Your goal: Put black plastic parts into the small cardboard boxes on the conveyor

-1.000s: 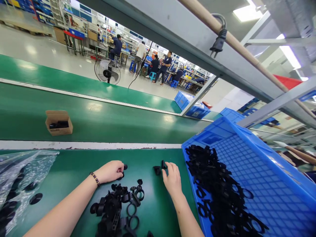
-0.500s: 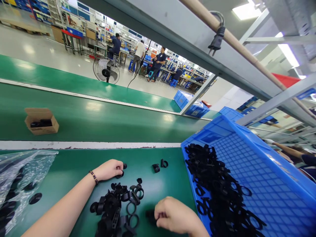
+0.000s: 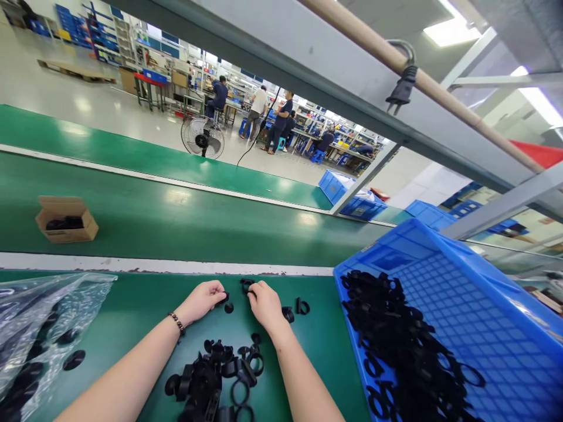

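My left hand, with a beaded bracelet at the wrist, pinches a small black round part just above the green table. Another black disc lies beside its fingertips. My right hand is closed on a black ring part at the table's far side; the fingers hide some of it. Two more black ring parts, one partly behind my right wrist and one farther right, rest on the table. Between my forearms lies a pile of black rings and caps.
A blue crate full of black ring parts stands at the right. At the left lies a clear plastic bag with black discs. Beyond a white ledge sits a small open cardboard box. A metal beam crosses overhead; people work in the background.
My right hand has moved from beside the pile up to the far side of the table, carrying a black ring part. My left hand has stayed near the small discs. The view has shifted slightly.
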Available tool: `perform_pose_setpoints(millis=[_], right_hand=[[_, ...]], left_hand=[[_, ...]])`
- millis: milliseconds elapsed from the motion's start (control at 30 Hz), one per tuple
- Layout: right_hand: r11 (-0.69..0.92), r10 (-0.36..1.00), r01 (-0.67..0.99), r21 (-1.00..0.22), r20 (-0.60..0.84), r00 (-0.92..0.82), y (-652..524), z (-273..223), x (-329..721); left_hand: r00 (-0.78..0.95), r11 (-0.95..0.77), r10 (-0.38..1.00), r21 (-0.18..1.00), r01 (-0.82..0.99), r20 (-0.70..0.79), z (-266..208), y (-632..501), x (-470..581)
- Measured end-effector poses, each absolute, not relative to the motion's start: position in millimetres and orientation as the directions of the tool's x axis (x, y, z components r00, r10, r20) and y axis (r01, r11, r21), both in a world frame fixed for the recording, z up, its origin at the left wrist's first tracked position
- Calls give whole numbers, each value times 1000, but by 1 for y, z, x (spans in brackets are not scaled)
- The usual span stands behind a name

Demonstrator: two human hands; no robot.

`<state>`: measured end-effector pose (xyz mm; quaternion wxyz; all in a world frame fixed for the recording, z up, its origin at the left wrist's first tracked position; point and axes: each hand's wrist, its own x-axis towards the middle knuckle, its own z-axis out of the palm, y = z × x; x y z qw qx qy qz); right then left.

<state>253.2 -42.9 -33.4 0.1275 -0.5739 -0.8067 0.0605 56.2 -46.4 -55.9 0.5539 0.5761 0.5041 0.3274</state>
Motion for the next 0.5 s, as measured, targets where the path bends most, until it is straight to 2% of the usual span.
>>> perform_pose_setpoints(millis=[167, 267, 367, 500], right_hand=[[355, 927, 887, -296, 236, -292, -37, -53, 252], [371, 916, 877, -305, 275, -292, -38, -59, 252], [361, 922, 875, -323, 264, -283, -40, -56, 251], [296, 953, 859, -417, 193, -234, -44, -37, 254]], left_hand=[[197, 97, 970, 968, 233, -144, -58, -45, 58], [195, 125, 965, 964, 234, -173, -59, -46, 58], [217, 127, 959, 959, 254, -184, -58, -47, 58], [220, 54, 965, 931, 360, -141, -54, -49, 58]])
